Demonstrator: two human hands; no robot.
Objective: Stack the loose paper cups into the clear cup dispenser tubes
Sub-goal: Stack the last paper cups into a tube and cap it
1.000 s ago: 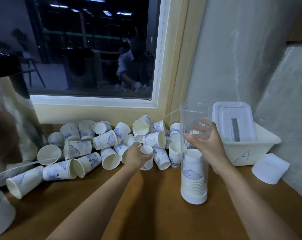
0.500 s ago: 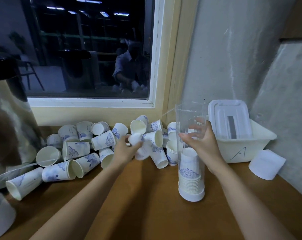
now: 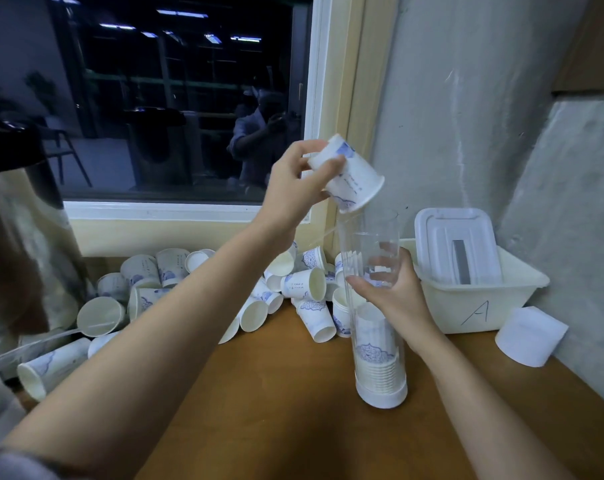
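One cup (image 3: 359,183), tilted mouth-down, over upright tube (image 3: 369,233)

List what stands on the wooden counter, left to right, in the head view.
Steel urn with black lid → pile of loose paper cups → clear dispenser tube → white bin marked A → small white cylinder.

white paper cup (image 3: 354,181), blue print, inverted and tilted, mouth just above open top of clear tube (image 3: 373,233). tube upright on surface (image 3: 276,393), white base, nested cup stack (image 3: 376,348) filling lower part. loose cups (image 3: 196,289) heaped on sides behind, leftward.
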